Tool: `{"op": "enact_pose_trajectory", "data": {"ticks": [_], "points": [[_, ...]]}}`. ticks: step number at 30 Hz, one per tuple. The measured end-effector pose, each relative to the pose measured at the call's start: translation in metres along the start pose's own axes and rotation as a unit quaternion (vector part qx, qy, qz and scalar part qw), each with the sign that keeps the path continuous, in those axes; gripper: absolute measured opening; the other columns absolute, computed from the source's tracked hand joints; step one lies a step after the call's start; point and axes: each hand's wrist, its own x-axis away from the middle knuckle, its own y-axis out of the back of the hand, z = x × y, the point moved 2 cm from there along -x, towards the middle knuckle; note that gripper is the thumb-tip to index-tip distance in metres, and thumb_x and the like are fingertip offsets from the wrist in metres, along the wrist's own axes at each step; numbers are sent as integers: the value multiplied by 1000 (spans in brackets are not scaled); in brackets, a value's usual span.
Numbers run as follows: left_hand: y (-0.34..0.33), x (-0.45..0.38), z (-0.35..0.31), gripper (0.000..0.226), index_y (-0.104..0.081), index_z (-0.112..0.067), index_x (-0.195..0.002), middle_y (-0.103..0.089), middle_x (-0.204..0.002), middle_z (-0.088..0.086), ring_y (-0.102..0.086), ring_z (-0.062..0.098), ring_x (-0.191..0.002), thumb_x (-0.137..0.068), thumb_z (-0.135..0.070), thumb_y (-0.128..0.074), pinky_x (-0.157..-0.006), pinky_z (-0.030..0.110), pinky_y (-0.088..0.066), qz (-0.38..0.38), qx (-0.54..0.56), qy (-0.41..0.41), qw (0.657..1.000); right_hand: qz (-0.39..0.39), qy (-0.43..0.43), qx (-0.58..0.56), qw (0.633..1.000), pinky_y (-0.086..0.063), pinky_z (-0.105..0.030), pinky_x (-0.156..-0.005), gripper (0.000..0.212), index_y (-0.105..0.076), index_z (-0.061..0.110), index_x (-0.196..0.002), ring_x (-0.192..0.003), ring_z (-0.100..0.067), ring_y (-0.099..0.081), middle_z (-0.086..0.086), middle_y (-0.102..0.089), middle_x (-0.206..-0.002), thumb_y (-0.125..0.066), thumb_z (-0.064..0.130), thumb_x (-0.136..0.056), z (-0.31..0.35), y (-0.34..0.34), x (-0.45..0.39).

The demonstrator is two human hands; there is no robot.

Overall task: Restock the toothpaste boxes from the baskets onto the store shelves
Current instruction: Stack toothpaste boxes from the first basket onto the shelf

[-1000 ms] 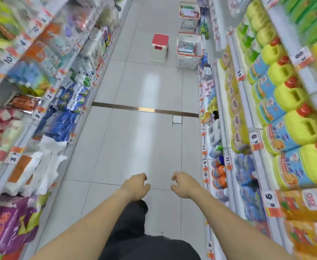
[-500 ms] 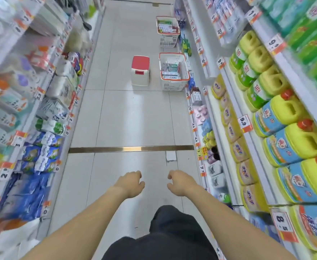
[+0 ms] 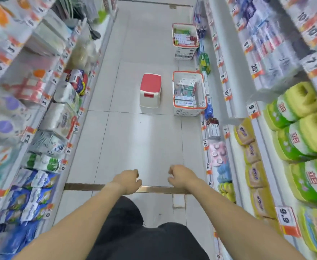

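Note:
Two white baskets with red rims stand on the aisle floor against the right shelving. The near basket (image 3: 200,107) holds stacked toothpaste boxes (image 3: 184,94). The far basket (image 3: 185,53) also holds boxes (image 3: 182,37). My left hand (image 3: 128,182) and my right hand (image 3: 181,177) hang in front of me over the floor, fingers loosely curled, holding nothing. Both are well short of the baskets.
A white step stool with a red top (image 3: 150,91) stands on the floor left of the near basket. Shelves line both sides: tissue and paper packs on the left (image 3: 60,117), yellow detergent jugs (image 3: 311,132) on the right. A metal floor strip (image 3: 154,189) crosses the aisle beneath my hands.
I have moved up the aisle: the baskets and stool are nearer, and the metal floor strip has slid from ahead to beneath my hands. Both hands stay empty.

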Motion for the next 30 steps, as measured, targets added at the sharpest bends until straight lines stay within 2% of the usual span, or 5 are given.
{"op": "enact_pose_trajectory", "data": {"ticks": [5,11,19,25,30], "points": [[100,-105,19,41,-51,-17,-132,-59,-132,3,-57,25,-118,-98,-37,-42,-97,35,-45,8,7,-11,1000,18,-7,7,1000,-48,-36,-99,41,-53,18,-134,-121,-26,-57,-4,-57,-137,-51,33,-96,22,79,-113],[247,-210,45,46,-47,-14,-140,-55,-138,4,-55,25,-122,-102,-40,-41,-99,36,-45,-6,-11,-30,999,21,-29,-11,999,-48,-35,-97,40,-55,17,-133,-119,-26,-58,-4,-59,-134,-52,30,-95,76,183,-226],[413,-334,63,45,-50,-16,-137,-57,-137,4,-56,24,-121,-101,-42,-42,-100,37,-47,-3,-4,-32,999,22,-35,-42,998,-49,-33,-95,39,-56,16,-131,-117,-27,-59,-5,-60,-132,-53,31,-95,128,319,-370],[533,-430,86,43,-52,-16,-133,-58,-135,5,-56,26,-119,-99,-41,-43,-98,36,-47,9,-12,9,1000,25,-15,-44,999,-51,-40,-96,36,-61,11,-123,-112,-29,-61,-8,-64,-125,-52,30,-95,164,424,-503],[643,-502,96,38,-56,-15,-128,-63,-127,5,-59,26,-113,-100,-38,-44,-89,32,-47,-21,4,7,1000,11,9,-49,999,-49,-36,-82,30,-64,7,-113,-106,-34,-62,-12,-67,-114,-52,28,-96,208,524,-594]]}}
